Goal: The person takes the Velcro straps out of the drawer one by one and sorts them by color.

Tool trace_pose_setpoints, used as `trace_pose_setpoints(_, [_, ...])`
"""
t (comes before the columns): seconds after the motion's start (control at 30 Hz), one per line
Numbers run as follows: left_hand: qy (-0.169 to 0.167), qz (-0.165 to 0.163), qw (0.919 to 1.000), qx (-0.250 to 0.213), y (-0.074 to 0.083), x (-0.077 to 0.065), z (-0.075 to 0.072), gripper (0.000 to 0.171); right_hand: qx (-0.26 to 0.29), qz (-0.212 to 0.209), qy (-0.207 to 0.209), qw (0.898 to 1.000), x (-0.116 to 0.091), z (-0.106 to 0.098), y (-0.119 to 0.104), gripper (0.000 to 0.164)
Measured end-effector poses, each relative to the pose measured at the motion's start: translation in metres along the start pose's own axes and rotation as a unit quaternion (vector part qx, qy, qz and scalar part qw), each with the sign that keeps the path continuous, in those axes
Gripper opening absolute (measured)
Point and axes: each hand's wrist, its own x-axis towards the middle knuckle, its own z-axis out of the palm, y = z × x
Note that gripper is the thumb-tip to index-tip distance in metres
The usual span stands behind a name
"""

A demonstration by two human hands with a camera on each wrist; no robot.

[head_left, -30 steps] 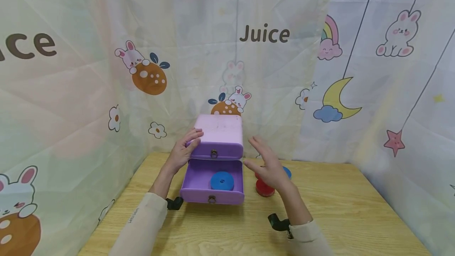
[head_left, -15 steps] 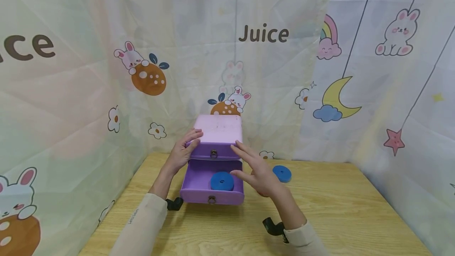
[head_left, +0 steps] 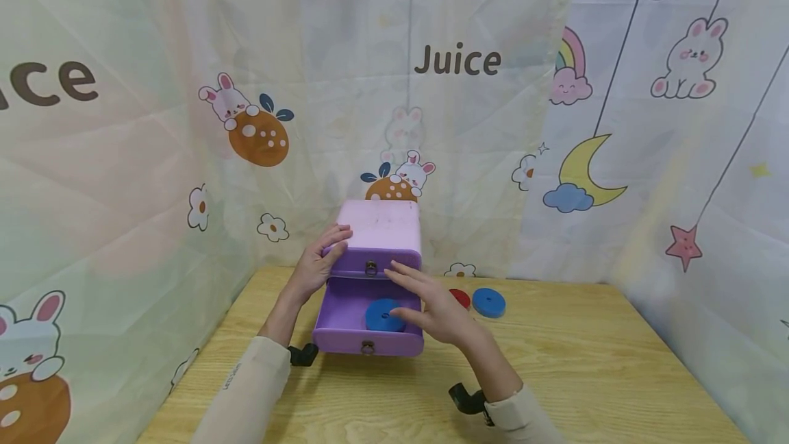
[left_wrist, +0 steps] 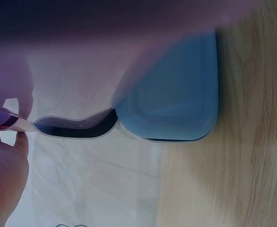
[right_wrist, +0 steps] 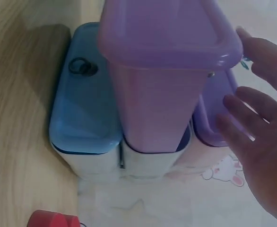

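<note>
The person's right grip [head_left: 434, 310] is shifting leftward toward the open drawer [head_left: 394, 343], its thumb [head_left: 409, 316] now crossing in front of the blue disc [head_left: 382, 316] inside. Behind it, a red disc [head_left: 459, 298], lately hidden, is showing again on the counter [head_left: 579, 355].

The head camera looks forward and down from above and behind both hands, far enough back to frame the left hand [head_left: 313, 269], the right hand [head_left: 440, 310], the mini drawer cabinet [head_left: 381, 225] between them and the printed curtain [head_left: 333, 115] beyond. The left wrist camera faces the cabinet very closely from the left hand's side, turned sideways so that the wooden table [left_wrist: 252, 142] stands at its right edge. The right wrist camera looks from the right hand's side, turned the opposite way. Both wrist views share the blue drawer front [left_wrist: 176, 94]; the head and right wrist views share the right hand.
</note>
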Motion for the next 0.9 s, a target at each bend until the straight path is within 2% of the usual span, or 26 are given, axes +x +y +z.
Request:
trace_pose_setpoints(0.13, [0.0, 0.002, 1.0, -0.001, 0.0, 0.0, 0.0, 0.039, 0.007, 0.021, -0.024, 0.999, 0.001, 0.004, 0.005, 0.068])
trace_pose_setpoints(0.53, [0.001, -0.003, 1.0, 0.0, 0.0, -0.001, 0.001, 0.04, 0.008, 0.044, -0.076, 0.996, 0.004, 0.014, 0.015, 0.058])
trace_pose_setpoints(0.9, [0.006, 0.006, 1.0, -0.003, -0.002, 0.001, 0.001, 0.039, -0.065, 0.054, -0.091, 0.992, 0.009, 0.021, 0.022, 0.035])
